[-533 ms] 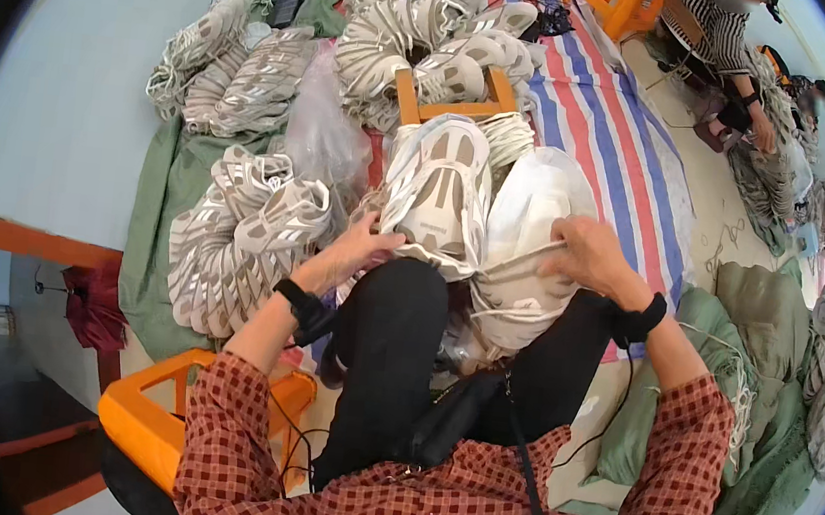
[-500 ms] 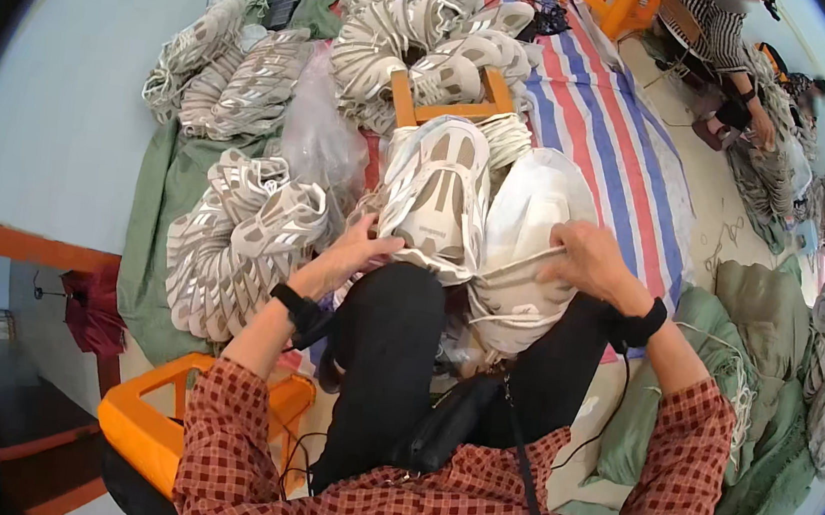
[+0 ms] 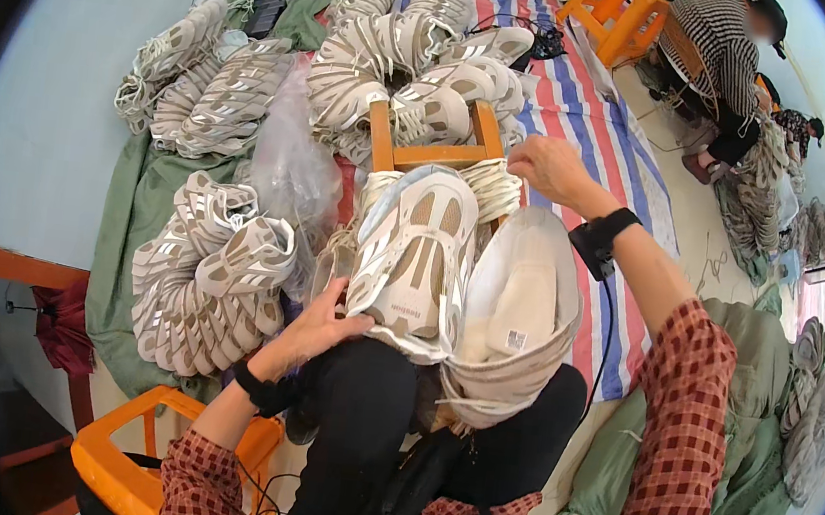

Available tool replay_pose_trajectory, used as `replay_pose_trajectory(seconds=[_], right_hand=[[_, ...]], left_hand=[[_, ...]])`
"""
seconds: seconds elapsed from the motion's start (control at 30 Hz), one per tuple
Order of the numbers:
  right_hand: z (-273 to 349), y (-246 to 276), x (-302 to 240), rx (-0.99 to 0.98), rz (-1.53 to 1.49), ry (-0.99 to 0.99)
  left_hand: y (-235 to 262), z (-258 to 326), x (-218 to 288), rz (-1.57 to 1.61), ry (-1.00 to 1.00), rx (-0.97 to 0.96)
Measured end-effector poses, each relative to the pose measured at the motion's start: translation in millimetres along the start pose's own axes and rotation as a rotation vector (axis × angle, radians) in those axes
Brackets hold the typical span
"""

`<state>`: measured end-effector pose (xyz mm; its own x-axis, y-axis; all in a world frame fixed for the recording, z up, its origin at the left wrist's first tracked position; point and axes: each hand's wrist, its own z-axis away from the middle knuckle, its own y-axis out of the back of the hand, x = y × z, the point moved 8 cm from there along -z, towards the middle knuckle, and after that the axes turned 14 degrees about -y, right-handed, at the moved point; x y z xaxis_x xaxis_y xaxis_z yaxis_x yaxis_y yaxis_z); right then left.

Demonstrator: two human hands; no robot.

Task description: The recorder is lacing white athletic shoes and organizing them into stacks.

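Note:
A beige-and-white shoe upper (image 3: 419,258) lies in front of my knees, its toe pointing away from me. My left hand (image 3: 320,326) grips its near left edge, thumb on top. Beside it on the right rests a second upper (image 3: 517,319), opened out with its pale inside and a small printed label showing. A bundle of cream shoelaces (image 3: 490,189) hangs at an upturned wooden stool frame (image 3: 434,152). At the bundle's right end, my right hand (image 3: 554,172) has its fingers closed on the laces; the fingertips are partly hidden.
Coiled stacks of similar uppers (image 3: 208,286) lie left and ahead, on green sacking (image 3: 125,268) and a striped sheet (image 3: 596,136). Clear plastic (image 3: 294,145) is bunched between them. An orange stool (image 3: 125,459) stands by my left elbow. Another person (image 3: 710,58) bends at far right.
My right hand has left the right-hand upper and moved up and away to the laces. That upper now shows more of its inside. My left hand keeps its grip.

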<state>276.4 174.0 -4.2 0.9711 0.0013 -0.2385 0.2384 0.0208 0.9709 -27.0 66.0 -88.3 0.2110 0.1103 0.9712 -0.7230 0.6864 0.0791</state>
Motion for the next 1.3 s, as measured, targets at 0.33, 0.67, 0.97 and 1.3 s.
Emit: replay_pose_trajectory(seconds=[0.33,0.67,0.97,1.3], right_hand=[[-44,-67,5,0.046,0.25,0.205],[3,61,-42,-0.015,-0.625,-0.137],[204,159,-198,-0.165,-0.493,0.431],[351,166,-99,-0.256,-1.284,-0.03]], left_hand=[[3,-11,-10,-0.059,-0.095,-0.054],[19,-6,28,-0.49,-0.237,-0.042],[-66,38,193,-0.328,-0.735,-0.218],[170,216,177,0.363,-0.631,0.543]])
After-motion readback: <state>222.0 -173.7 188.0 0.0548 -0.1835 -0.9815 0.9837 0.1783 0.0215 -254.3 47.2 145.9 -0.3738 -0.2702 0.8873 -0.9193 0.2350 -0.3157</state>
